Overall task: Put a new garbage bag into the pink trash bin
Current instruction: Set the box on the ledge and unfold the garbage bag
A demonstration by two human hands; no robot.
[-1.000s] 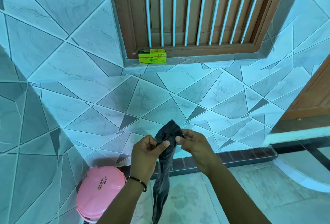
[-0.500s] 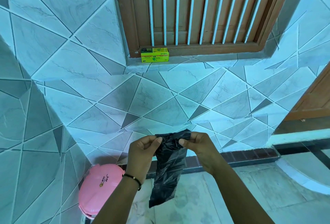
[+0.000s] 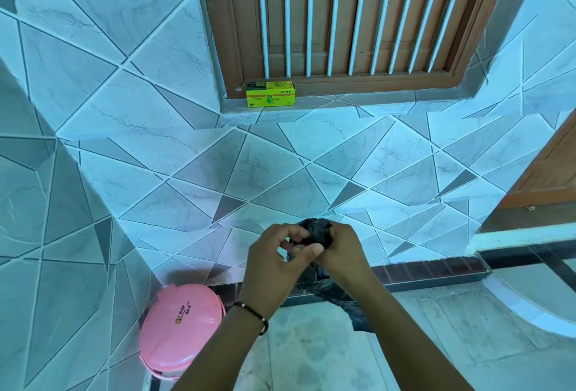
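Observation:
A black garbage bag [image 3: 315, 230] is bunched between both hands in front of the tiled wall, and its loose end [image 3: 358, 312] trails down to the right behind my right forearm. My left hand [image 3: 274, 261] pinches the bag's top edge with thumb and fingers. My right hand [image 3: 341, 250] grips the same bunched top, touching the left hand. The pink trash bin [image 3: 180, 328] stands on the floor in the corner, below and left of my hands, with its lid closed.
A yellow-green box of bin bags [image 3: 270, 93] sits on the window sill under a wooden barred window [image 3: 343, 16]. Tiled walls meet in a corner at the left. A wooden door frame [image 3: 548, 172] and a raised step [image 3: 530, 303] lie to the right.
My hands have come together and gathered the bag's top into a bunch; before, they held it spread apart. The hanging part has swung to the right.

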